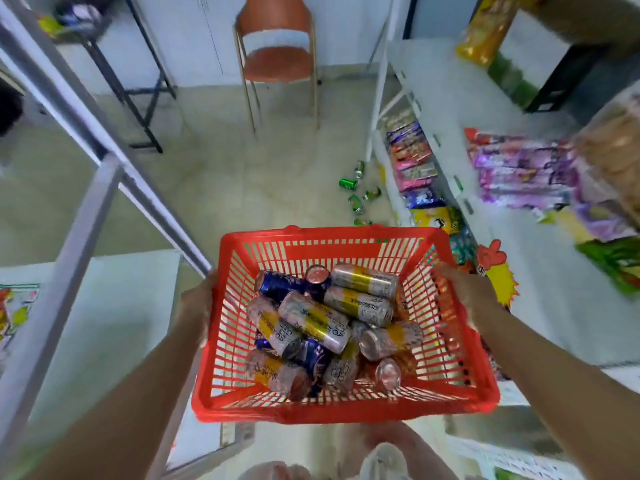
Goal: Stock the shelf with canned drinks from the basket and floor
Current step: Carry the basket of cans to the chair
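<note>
Cans fill the red basket, left grip and right grip each clasping one side.

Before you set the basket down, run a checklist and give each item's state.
1. Left hand holds the red basket by its side: ok.
2. Right hand holds the opposite side: ok.
3. Drink cans all inside the basket, none over the rim: ok.
4. Green cans off the floor: not ok, several lie loose beside the white shelf.
5. Free space for cans on that shelf: cannot tell.
</note>
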Demonstrator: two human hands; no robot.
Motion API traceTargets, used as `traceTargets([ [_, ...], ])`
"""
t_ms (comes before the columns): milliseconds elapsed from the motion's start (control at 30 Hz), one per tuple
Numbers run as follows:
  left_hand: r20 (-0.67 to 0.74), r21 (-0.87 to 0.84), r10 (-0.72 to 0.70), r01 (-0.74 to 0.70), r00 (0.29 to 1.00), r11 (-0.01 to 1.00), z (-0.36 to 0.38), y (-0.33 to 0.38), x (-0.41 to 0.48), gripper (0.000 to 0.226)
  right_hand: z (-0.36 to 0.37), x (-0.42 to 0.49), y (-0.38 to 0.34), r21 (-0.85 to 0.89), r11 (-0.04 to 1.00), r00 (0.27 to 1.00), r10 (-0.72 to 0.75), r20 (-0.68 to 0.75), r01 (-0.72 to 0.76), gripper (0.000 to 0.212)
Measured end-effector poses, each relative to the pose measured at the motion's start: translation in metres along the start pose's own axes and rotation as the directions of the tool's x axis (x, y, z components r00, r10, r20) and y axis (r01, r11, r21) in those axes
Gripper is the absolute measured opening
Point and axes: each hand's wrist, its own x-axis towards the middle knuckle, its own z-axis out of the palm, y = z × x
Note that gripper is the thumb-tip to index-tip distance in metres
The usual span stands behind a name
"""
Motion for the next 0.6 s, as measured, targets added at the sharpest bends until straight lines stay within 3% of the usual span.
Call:
traceTargets([
  [100, -0.029, 0.011, 0.01, -0.009, 1.0, 1.0, 0.018, 0.037, 0.046, 0.041, 0.029, 0.037, -0.04, 0.007, 0.999, 0.998, 0.04, 0.041, -0.041, 0.09],
  [133, -0.036, 0.008, 0.007, -0.007, 0.999, 1.0, 0.024, 0.047, 0.061, 0.043, 0.04, 0.048, -0.055, 0.009, 0.999, 0.998, 0.034, 0.053, -0.035, 0.084],
  [200, -0.06, 0.019, -0.019, 0.02, 0.998, 1.0, 0.034, 0.069, 0.091, 0.047, 0.062, 0.067, -0.09, -0.067, 0.997, 0.998, -0.026, 0.053, 0.029, 0.051],
  [233, -0.07, 0.026, -0.028, 0.03, 0.997, 0.999, 0.037, 0.078, 0.108, 0.048, 0.073, 0.081, -0.103, -0.112, 0.992, 0.998, -0.056, 0.039, 0.06, 0.049],
  [400, -0.099, 0.064, 0.023, -0.017, 0.995, 0.998, 0.051, 0.128, 0.182, 0.051, 0.133, 0.137, -0.186, -0.246, 0.961, 0.992, -0.121, 0.027, 0.124, 0.062],
  [600, -0.091, 0.113, 0.044, -0.033, 0.995, 0.993, 0.072, 0.2, 0.257, 0.05, 0.194, 0.189, -0.264, -0.259, 0.959, 0.994, -0.108, 0.031, 0.113, 0.067],
])
